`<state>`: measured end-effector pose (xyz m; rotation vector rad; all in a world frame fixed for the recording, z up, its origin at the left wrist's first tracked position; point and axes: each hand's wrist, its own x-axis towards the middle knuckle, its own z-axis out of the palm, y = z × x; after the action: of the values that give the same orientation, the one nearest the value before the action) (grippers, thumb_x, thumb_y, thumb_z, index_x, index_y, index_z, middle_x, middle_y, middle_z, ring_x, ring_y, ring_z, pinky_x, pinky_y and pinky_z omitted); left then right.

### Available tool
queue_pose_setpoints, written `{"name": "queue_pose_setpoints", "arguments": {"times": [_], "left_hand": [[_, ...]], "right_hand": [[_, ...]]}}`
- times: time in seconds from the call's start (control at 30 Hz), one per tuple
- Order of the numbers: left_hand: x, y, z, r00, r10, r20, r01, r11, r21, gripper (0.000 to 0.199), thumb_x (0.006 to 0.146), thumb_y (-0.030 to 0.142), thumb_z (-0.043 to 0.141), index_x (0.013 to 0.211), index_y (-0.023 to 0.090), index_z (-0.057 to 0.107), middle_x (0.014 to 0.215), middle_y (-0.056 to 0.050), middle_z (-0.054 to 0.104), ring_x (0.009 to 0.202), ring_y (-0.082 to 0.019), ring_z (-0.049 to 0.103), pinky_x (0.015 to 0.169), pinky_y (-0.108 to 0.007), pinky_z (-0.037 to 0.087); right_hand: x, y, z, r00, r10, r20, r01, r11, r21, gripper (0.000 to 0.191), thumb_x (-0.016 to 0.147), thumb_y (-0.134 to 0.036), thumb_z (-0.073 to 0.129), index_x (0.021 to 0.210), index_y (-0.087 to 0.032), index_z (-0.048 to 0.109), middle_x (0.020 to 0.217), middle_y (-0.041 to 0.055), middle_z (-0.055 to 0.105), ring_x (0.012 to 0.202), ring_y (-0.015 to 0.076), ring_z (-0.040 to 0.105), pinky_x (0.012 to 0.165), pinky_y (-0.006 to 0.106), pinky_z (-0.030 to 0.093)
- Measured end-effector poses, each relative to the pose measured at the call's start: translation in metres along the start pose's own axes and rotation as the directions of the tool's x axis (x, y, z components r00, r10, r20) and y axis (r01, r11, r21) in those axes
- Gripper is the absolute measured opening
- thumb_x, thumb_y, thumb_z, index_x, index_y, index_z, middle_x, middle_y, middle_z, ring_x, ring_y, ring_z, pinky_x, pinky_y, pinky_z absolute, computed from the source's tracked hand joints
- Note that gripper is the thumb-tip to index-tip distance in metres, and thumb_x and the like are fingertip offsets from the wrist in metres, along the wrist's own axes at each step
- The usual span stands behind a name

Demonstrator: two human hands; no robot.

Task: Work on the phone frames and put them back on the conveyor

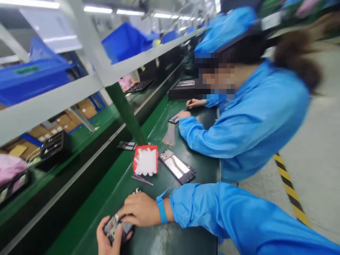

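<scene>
Both hands are at the phone (109, 227), close together, low in view. Left hand (105, 245) clamps its 7 o'clock end, thumb on top, fingers round the outer edge. Right hand (142, 209) comes in from 3 o'clock, fingers bent down over the middle; can't tell if they pinch a part or just press. Can't tell if the hands touch each other either.

Key relation: phone's long axis runs roughly 7 to 1 o'clock, innards up. Left is nearer the low end, right nearer the middle and the 1 o'clock end, which pokes out past its knuckles.

From the phone: tweezers (142, 180) at 1 o'clock, nearest loose item. Just past them, red tray (157, 164) with white pieces (147, 162). Second phone (178, 167) at 2, long axis 10 to 4, beside the tray. Dark part (126, 145) at 12, by the green post (127, 115). Clear strips (170, 134) farther out at 1. Co-worker (247, 120) at 2, hands on another phone (174, 118).
</scene>
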<state>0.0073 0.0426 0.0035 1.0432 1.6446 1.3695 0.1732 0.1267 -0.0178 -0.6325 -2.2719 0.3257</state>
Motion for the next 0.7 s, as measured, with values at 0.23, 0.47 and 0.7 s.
{"name": "queue_pose_setpoints", "arguments": {"times": [0.23, 0.47, 0.7], "left_hand": [[-0.015, 0.009, 0.002, 0.997, -0.049, 0.062, 0.050, 0.999, -0.017, 0.066, 0.078, 0.053, 0.079, 0.130, 0.022, 0.052, 0.111, -0.005, 0.058, 0.081, -0.016, 0.066, 0.056, -0.031, 0.068], [-0.022, 0.004, 0.004, 0.988, -0.063, 0.141, 0.083, 0.986, -0.144, 0.073, 0.084, 0.043, 0.077, 0.146, 0.024, 0.045, 0.117, -0.008, 0.056, 0.082, -0.015, 0.066, 0.059, -0.033, 0.068], [-0.022, 0.002, 0.002, 0.976, -0.040, 0.215, 0.084, 0.976, -0.200, 0.057, 0.079, 0.036, 0.083, 0.127, 0.021, 0.058, 0.116, -0.008, 0.064, 0.091, -0.019, 0.069, 0.063, -0.032, 0.069]], "right_hand": [[-0.014, -0.013, -0.024, 0.994, -0.074, 0.078, 0.070, 0.996, 0.057, 0.032, 0.110, -0.026, 0.041, 0.116, -0.017, 0.071, 0.105, 0.0109, 0.073, 0.101, 0.0226, 0.065, 0.093, 0.039, 0.051], [-0.017, -0.017, -0.035, 0.991, -0.038, 0.127, 0.045, 0.997, -0.055, 0.023, 0.107, -0.028, 0.050, 0.113, -0.018, 0.071, 0.098, 0.0087, 0.073, 0.091, 0.0246, 0.062, 0.079, 0.043, 0.044], [-0.019, -0.015, -0.033, 0.993, -0.118, -0.012, 0.118, 0.993, -0.031, 0.012, 0.103, -0.022, 0.059, 0.108, -0.019, 0.070, 0.091, 0.0064, 0.073, 0.085, 0.0221, 0.062, 0.075, 0.040, 0.043]]}}
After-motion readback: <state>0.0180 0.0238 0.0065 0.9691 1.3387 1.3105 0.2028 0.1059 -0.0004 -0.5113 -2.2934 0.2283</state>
